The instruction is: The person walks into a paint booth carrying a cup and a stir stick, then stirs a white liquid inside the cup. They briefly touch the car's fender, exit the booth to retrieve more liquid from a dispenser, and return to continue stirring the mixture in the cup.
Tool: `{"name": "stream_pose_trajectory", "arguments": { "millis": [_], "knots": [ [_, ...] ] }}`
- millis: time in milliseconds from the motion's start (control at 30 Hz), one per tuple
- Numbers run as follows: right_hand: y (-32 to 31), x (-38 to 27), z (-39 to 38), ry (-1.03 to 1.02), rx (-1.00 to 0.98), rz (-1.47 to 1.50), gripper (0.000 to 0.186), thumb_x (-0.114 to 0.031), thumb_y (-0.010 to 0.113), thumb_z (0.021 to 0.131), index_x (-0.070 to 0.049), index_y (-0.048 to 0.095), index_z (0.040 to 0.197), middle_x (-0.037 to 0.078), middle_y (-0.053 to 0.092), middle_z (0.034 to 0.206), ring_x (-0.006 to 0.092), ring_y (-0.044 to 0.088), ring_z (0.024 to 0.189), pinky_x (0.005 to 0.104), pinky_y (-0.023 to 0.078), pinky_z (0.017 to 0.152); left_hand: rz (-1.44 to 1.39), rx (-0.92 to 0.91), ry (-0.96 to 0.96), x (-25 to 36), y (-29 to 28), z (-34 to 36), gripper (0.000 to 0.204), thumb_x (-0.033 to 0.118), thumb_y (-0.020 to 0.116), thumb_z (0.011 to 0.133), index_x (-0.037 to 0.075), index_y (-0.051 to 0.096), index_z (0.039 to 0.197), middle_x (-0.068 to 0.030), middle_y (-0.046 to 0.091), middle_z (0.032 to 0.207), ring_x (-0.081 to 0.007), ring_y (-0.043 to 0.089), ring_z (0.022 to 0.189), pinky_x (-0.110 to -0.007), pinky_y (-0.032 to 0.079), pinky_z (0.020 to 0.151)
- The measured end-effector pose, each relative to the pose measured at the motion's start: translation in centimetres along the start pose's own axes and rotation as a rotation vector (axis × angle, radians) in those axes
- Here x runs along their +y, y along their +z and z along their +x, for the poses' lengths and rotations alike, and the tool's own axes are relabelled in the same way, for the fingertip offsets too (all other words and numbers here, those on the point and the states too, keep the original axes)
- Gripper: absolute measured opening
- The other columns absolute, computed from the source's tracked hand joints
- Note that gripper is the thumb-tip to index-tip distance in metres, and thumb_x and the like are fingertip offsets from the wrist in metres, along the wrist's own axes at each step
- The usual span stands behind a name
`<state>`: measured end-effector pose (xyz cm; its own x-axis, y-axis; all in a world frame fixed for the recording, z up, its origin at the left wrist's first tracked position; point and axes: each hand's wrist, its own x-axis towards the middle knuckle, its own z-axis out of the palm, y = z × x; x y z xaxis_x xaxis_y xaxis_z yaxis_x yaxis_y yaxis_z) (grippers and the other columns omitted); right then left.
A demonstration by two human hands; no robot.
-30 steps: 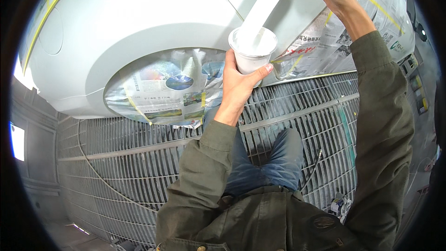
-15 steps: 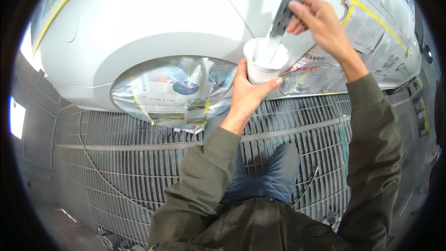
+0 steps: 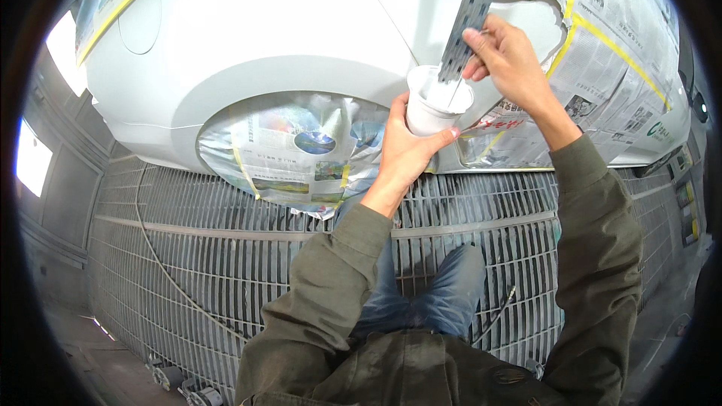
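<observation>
Fingers (image 3: 472, 36) of our right hand (image 3: 519, 68) are closed on a long, flat grey strip with dark rectangular marks (image 3: 470, 19). We hold the strip at a tilt, upper end leaning right; its lower end sits inside the mouth of a round white cup (image 3: 430, 116). Our left hand (image 3: 404, 149) grips the cup from the near side, thumb along the right, remaining fingers around the left. We hold the cup raised above the floor, beside a smooth, pale-grey vehicle body (image 3: 286, 19). Left of the cup, a printed newspaper sheet (image 3: 293, 169) covers the rounded wheel opening. On the right, newspaper panels edged with yellow tape (image 3: 613, 55) cover more of the body. Below us lies a grey slatted metal floor grating (image 3: 226, 240), crossed at left by a thin dark hose (image 3: 153, 248). Our dark olive jacket sleeves (image 3: 320, 286) flank blue jeans (image 3: 385, 304).
</observation>
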<state>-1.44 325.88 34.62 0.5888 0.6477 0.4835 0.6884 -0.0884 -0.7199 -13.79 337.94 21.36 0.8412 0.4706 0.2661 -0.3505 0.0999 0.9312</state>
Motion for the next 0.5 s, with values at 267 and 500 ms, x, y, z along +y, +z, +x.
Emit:
{"name": "stream_pose_trajectory", "arguments": {
  "millis": [267, 500],
  "knots": [
    [-1.8, -0.4, 0.9, 0.023, 0.176, 0.221, 0.026, -0.026, 0.059, 0.105, 0.000, 0.063, 0.104, 0.002, 0.066, 0.076, 0.0079, 0.067, 0.066, 0.0190, 0.052, 0.059, 0.065, 0.021, 0.003, -0.1, 0.2, -0.4, 0.086, 0.015, 0.090, 0.070, -0.004, 0.042, 0.139, -0.0193, 0.060, 0.129, -0.0263, 0.060, 0.119, -0.038, 0.048, 0.102],
    [-5.3, 1.0, 2.6, 0.046, 0.240, 0.299, 0.028, -0.024, 0.058, 0.105, 0.003, 0.063, 0.109, 0.011, 0.071, 0.085, 0.0130, 0.071, 0.074, 0.0243, 0.057, 0.067, -0.005, 0.002, 0.022, -0.5, 0.5, -0.6, 0.084, 0.015, 0.090, 0.071, -0.002, 0.043, 0.138, -0.0164, 0.059, 0.130, -0.0255, 0.059, 0.120, -0.038, 0.048, 0.101]
  ]
}}
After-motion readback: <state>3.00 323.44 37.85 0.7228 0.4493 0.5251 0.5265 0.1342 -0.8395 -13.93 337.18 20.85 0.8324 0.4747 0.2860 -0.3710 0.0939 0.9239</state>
